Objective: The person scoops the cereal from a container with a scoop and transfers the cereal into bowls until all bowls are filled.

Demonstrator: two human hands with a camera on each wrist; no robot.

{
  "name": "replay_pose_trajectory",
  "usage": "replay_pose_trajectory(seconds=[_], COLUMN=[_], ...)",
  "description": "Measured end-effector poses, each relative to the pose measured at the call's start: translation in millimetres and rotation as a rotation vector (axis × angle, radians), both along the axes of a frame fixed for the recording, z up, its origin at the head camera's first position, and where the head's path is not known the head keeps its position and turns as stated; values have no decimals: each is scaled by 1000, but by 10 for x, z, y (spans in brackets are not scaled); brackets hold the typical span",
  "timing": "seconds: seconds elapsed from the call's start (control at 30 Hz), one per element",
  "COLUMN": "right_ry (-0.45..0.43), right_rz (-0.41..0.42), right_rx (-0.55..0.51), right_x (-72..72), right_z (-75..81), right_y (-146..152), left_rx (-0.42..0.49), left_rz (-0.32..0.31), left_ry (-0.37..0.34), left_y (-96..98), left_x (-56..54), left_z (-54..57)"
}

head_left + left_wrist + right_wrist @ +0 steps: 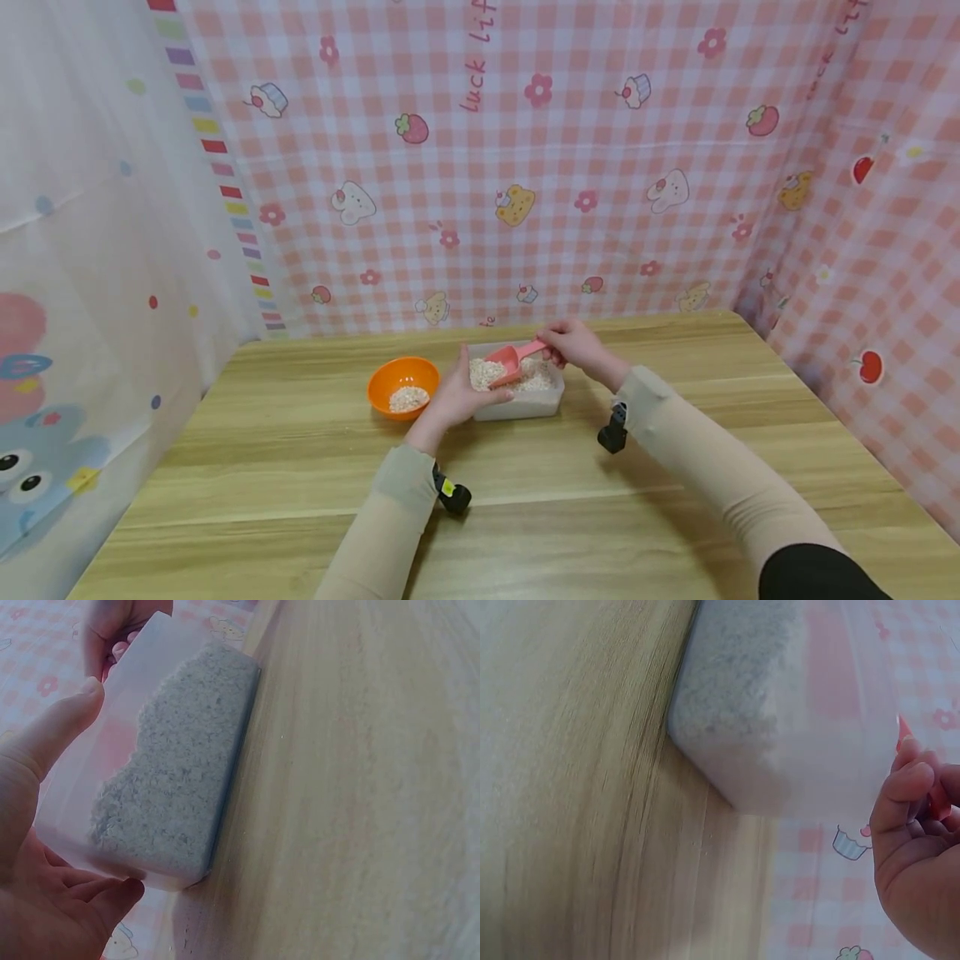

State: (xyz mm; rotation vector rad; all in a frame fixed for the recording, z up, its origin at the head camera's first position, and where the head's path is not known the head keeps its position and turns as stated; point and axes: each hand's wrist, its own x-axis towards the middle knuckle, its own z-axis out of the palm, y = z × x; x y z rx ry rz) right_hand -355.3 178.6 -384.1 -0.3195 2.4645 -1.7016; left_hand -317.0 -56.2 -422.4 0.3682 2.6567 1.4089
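A pink scoop [508, 362] dips into the oat flakes [536, 379] inside a translucent plastic box [525, 407]. My right hand [579, 346] pinches the scoop's handle above the box's right end. Around the box's left end my left hand [459, 398] keeps a grip, its thumb [64, 724] along the long side and its fingers at the short end. Through the box wall the scoop shows as a pink blur in both wrist views. In the right wrist view, my right hand [919, 832] is beside the box's upper edge with the red-pink handle between its fingers.
Just left of the box stands an orange bowl [384, 379] with some oat flakes in its bottom. Both stand on a wood-grain table [525, 517]. A pink checked curtain [465, 183] hangs behind the table's far edge, and more cloth hangs at both sides.
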Motion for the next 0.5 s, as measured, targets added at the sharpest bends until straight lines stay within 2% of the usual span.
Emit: replay_pose_trajectory(seconds=[0.5], right_ry=[-136], right_rz=[-64], right_rx=[-252], right_x=[-9], right_z=[-67], right_y=[128], left_rx=[3], left_rz=[1], left_ry=[-13], left_y=[-2], left_x=[-1], left_z=[2])
